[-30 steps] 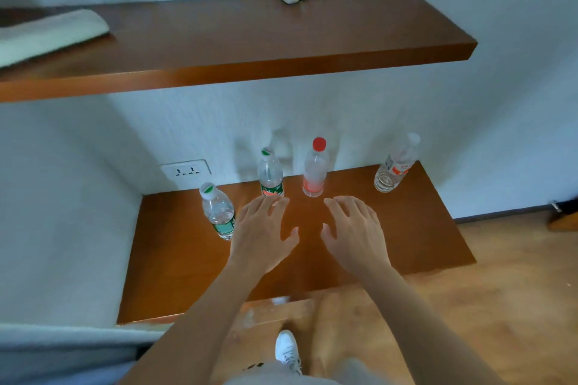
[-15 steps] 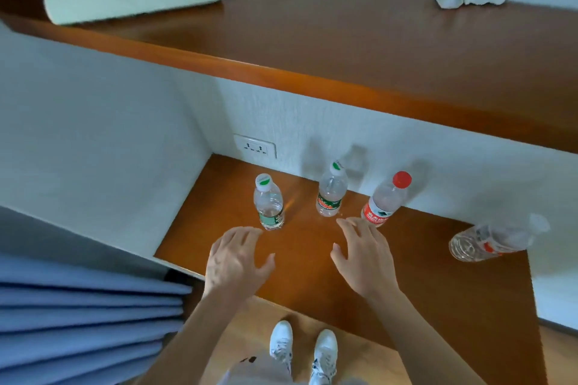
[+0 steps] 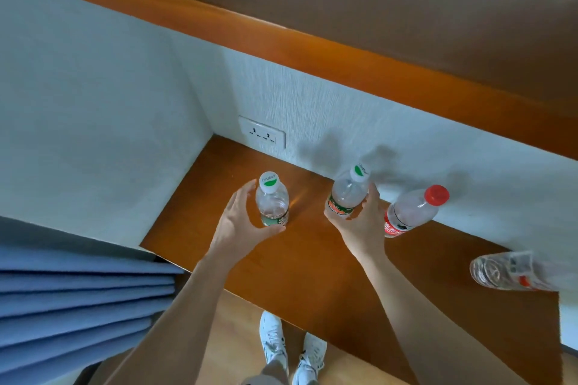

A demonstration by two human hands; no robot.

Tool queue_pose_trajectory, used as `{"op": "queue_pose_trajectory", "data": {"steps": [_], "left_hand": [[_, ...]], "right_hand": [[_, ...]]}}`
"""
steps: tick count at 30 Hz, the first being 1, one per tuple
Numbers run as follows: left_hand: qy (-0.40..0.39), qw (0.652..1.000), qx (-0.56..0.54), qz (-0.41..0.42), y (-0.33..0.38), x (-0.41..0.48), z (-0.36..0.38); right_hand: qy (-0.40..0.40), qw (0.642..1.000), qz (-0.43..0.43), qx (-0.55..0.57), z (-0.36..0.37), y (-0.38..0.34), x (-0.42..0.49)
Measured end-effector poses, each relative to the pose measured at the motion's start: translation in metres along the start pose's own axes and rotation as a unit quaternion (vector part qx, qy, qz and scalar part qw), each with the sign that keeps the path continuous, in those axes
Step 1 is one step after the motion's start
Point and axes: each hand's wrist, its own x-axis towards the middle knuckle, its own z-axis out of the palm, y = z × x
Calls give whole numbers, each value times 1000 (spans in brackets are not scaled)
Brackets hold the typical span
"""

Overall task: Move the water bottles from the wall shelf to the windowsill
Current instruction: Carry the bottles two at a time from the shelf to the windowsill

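Bottles are standing on the lower wooden shelf (image 3: 328, 266), which is running along the white textured wall (image 3: 344, 116) under a second, higher shelf (image 3: 359, 69). The left hand (image 3: 240, 228) is curving around the green-capped bottle (image 3: 271, 201) nearest the corner, fingers spread fairly wide on its left side and thumb reaching under its base on the near side; whether the skin is pressing the plastic all round is hard to tell, and the bottle is sitting upright on the wood. The right hand (image 3: 362, 225) is wrapping the lower half of the second green-capped bottle (image 3: 347, 192), fingers closing on its red and green label, and this bottle is leaning toward the wall. Just to the right, close beside that hand, the red-capped bottle (image 3: 409, 212) is appearing tilted with its cap toward the wall. Well apart at the right edge, a fourth clear bottle (image 3: 513, 272) is showing blurred, base toward the camera. A wall socket (image 3: 262, 135) is sitting behind the left bottle. Blue curtain folds (image 3: 78, 300) are hanging at lower left, and white shoes (image 3: 291, 350) are standing on the wooden floor (image 3: 237, 337) below
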Motion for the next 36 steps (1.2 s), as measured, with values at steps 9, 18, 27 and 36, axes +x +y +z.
{"op": "queue_pose_trajectory", "data": {"steps": [9, 18, 27, 36], "left_hand": [[-57, 993, -97, 18, 1, 32, 4], [-32, 994, -101, 33, 10, 26, -2], [23, 955, -291, 41, 60, -5, -38], [101, 910, -396, 70, 85, -34, -82]], "right_hand": [[24, 992, 31, 118, 17, -7, 23], [15, 995, 12, 97, 1, -28, 16], [20, 993, -32, 116, -29, -80, -13], [-4, 986, -75, 148, -55, -114, -35]]}}
